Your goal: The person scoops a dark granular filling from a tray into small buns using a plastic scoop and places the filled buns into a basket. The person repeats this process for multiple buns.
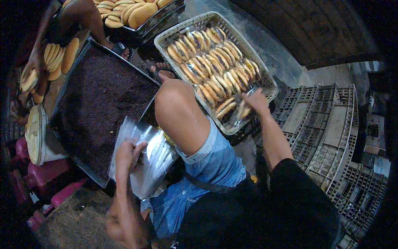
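Observation:
My left hand [129, 155] is closed on clear plastic bags [151, 159], thumb and fingers pinching their edge beside my bent knee. Across my body, my right hand [257, 101] reaches over the near right corner of a pale plastic crate [161, 41]. Its fingers close on the clear wrapping of a bagged bun [240, 111]. Rows of filled buns [213, 62] in clear bags fill the crate, standing on edge with dark filling showing. To the left of the bags lies a large metal tray of dark, crumbly filling [103, 89].
Another person's hand [31, 79] holds a bun at the far left, beside stacked buns [54, 58]. A tray of plain buns [137, 14] stands at the back. Stacked empty crates [319, 120] are on the right. A white lidded bucket [52, 145] stands left of the filling tray.

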Available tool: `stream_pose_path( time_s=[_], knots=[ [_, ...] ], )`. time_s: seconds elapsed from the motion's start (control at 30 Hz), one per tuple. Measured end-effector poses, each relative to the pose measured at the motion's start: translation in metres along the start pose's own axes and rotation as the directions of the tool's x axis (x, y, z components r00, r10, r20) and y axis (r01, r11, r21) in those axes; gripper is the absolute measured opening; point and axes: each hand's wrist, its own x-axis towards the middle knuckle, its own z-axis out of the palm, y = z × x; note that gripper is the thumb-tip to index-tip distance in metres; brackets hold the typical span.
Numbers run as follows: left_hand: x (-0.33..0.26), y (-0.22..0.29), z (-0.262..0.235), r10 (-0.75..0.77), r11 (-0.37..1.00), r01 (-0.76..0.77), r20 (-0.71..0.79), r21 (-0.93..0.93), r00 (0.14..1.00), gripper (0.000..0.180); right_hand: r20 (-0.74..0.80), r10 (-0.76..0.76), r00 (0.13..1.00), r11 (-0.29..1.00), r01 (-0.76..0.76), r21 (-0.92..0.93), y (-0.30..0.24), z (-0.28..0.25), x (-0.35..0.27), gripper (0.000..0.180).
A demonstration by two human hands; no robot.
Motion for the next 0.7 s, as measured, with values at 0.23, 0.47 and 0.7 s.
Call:
stream_pose_path(
  time_s=[0.23, 0.47, 0.7],
  knots=[
    [-0.055, 0.004, -0.020, 0.053, 0.953, -0.136, -0.292, -0.271, 0.955, 0.043, -0.226, -0.836, 0.501, 0.398, 0.836, 0.378, -0.244, -0.180, -0.095, 0.071],
    [-0.063, -0.010, -0.039, -0.177, 0.633, -0.297, -0.507, -0.715, 0.844, 0.064, -0.316, -0.947, 0.059, -0.156, 0.776, 0.612, -0.350, -0.104, -0.269, 0.023],
    [-0.008, -0.043, 0.008, -0.282, -0.353, -0.586, -0.514, -0.730, 0.810, 0.046, 0.127, -0.810, 0.572, 0.181, 0.038, 0.983, -0.280, -0.053, -0.250, 0.015]
  ],
)
